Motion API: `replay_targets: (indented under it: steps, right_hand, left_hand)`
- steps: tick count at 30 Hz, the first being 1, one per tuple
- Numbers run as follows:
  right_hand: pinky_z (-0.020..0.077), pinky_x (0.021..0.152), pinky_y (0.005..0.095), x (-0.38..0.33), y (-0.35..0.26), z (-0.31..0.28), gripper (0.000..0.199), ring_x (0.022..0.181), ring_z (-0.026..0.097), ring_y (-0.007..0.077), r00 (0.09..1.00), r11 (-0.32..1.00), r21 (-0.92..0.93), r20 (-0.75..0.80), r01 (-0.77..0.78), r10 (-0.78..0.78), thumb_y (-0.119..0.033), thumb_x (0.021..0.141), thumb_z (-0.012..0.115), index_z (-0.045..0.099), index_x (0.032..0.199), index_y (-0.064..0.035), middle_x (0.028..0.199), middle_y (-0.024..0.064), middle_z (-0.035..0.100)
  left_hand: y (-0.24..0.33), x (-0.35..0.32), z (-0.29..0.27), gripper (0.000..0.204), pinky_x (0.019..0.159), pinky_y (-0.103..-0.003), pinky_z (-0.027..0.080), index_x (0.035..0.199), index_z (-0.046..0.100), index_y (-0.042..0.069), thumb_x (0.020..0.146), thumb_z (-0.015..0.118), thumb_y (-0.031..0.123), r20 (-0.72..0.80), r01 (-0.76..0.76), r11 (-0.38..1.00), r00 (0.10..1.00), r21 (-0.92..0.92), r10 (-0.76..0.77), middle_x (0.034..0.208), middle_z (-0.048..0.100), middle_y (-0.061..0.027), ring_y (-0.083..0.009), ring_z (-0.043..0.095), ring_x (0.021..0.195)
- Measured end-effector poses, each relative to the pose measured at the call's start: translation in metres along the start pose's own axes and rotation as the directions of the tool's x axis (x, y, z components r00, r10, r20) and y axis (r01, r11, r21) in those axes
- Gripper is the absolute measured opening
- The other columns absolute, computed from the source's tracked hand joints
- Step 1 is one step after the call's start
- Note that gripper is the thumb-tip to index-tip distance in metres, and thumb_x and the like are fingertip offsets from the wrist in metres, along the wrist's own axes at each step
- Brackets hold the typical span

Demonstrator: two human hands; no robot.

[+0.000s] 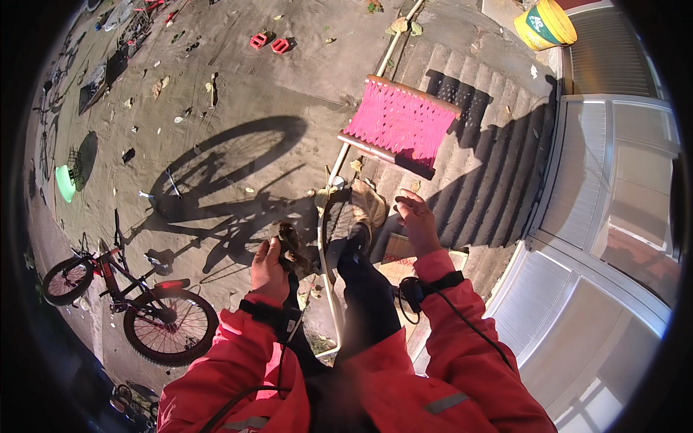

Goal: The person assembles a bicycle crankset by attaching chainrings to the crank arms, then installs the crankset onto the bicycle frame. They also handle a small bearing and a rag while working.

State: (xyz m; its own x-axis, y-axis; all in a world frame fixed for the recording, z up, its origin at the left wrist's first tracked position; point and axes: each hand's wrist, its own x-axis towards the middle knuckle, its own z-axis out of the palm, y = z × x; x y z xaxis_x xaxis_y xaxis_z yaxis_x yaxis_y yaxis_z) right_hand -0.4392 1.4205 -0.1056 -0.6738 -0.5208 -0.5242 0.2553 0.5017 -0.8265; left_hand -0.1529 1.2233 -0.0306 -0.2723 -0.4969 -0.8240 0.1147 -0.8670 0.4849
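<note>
My left hand (268,273) is closed, thumb and fingers pinching a crumpled dark-brown thing (290,245); whether it is a rag or a dry leaf I cannot tell. Over the ridged step, my right hand (419,222) is loosely bent, its fingers a little apart and nothing visible in them. Ahead of that hand, a stool with a pink woven seat (404,119) and brown wooden bars stands on the ridged slab. Between my hands, a pale pipe (323,238) runs along the ground past my dark-trousered legs and the stool.
A black and red bicycle (137,303) stands at the left, near a light-green basin (65,183). Two red pedals (269,43) lie on the ground ahead. A yellow bucket (546,24) is at the far right, by glazed metal doors (592,187). Loose tools (172,182) lie at left.
</note>
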Motion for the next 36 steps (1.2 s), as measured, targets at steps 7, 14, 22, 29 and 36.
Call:
replay_targets:
  steps: [7, 14, 22, 29, 36]
  right_hand:
    - [0.0495, 0.089, 0.0518, 0.133, 0.058, -0.118, 0.086, 0.140, 0.040, 0.0279, 0.910, 0.943, -0.061, -0.290, -0.327, 0.297, -0.038, 0.093, 0.074, 0.024, 0.160, -0.0182, 0.165, 0.0068, 0.028]
    - [0.0520, 0.103, 0.0500, 0.168, 0.070, -0.117, 0.025, 0.117, 0.059, 0.0217, 0.856, 0.731, 0.546, -0.048, -0.409, 0.515, -0.027, 0.103, 0.062, 0.060, 0.123, -0.0123, 0.119, 0.0035, 0.063]
    - [0.0523, 0.101, 0.0382, 0.165, 0.048, -0.041, 0.033, 0.112, 0.064, 0.0172, 0.950, 0.904, 0.295, 0.052, -0.309, 0.308, -0.019, 0.103, 0.063, 0.058, 0.133, -0.0046, 0.119, 0.0041, 0.066]
    - [0.0579, 0.099, 0.0321, 0.219, -0.062, 0.052, 0.030, 0.105, 0.069, 0.0238, 0.968, 0.966, 0.078, -0.043, -0.245, 0.248, -0.017, 0.100, 0.067, 0.062, 0.123, 0.0024, 0.114, 0.0096, 0.069]
    - [0.0634, 0.086, 0.0347, 0.191, -0.159, 0.194, 0.032, 0.096, 0.072, 0.0282, 0.953, 0.950, -0.084, 0.013, -0.302, 0.304, -0.016, 0.098, 0.069, 0.062, 0.119, 0.0066, 0.110, 0.0152, 0.069]
  left_hand:
    - [-0.037, -0.019, -0.034, 0.027, 0.079, -0.034, 0.057, 0.121, 0.056, -0.001, 0.108, 0.050, 0.023, -0.214, 0.030, 0.992, 0.977, 0.122, -0.003, 0.112, 0.068, -0.0136, -0.0230, 0.070, 0.095]
    - [-0.073, -0.053, -0.063, 0.030, 0.077, -0.026, 0.051, 0.122, 0.060, -0.001, 0.106, 0.058, 0.024, -0.292, 0.032, 0.994, 0.956, 0.109, 0.001, 0.099, 0.066, -0.0018, -0.0099, 0.061, 0.086]
    - [-0.061, -0.015, -0.116, 0.022, 0.082, -0.024, 0.047, 0.118, 0.062, 0.000, 0.104, 0.061, 0.017, -0.227, 0.015, 1.000, 0.974, 0.008, -0.013, 0.100, 0.066, 0.0004, -0.0076, 0.058, 0.089]
    - [-0.004, -0.015, -0.198, 0.019, 0.075, -0.023, 0.049, 0.115, 0.063, 0.001, 0.105, 0.061, 0.016, -0.245, 0.015, 0.998, 0.969, -0.063, -0.030, 0.093, 0.065, 0.0018, -0.0066, 0.059, 0.081]
    - [0.033, -0.022, -0.265, 0.016, 0.083, -0.024, 0.048, 0.116, 0.062, 0.002, 0.105, 0.059, 0.014, -0.288, -0.059, 0.970, 0.957, -0.238, -0.012, 0.098, 0.064, 0.0012, -0.0078, 0.058, 0.088]
